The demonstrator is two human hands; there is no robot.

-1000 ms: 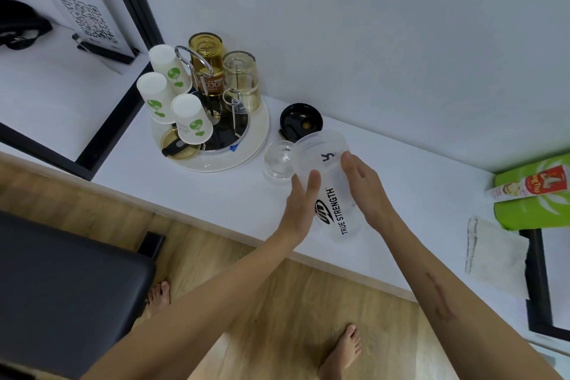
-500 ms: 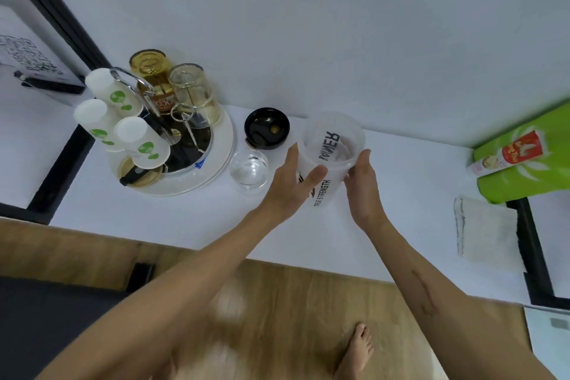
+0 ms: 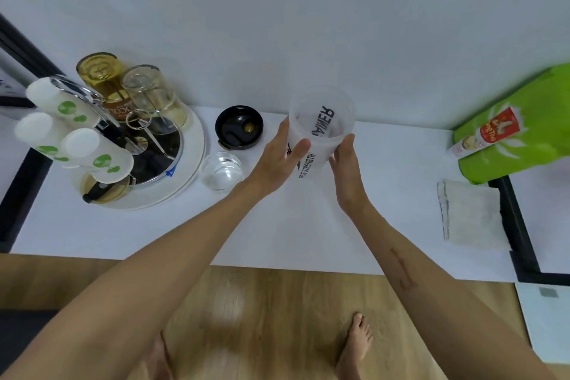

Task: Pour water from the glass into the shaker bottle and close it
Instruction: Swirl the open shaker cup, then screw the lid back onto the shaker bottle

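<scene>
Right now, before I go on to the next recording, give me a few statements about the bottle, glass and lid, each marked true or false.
1. The shaker bottle stands open, with no lid on it. True.
2. The black lid lies on the counter behind the glass. True.
3. The glass is held in the left hand. False: it stands on the counter, apart from that hand, which is on the bottle.
4. The right hand touches the bottle's other side. True.
5. The glass stands to the right of the bottle. False: it stands to its left, beside the round tray.
</scene>
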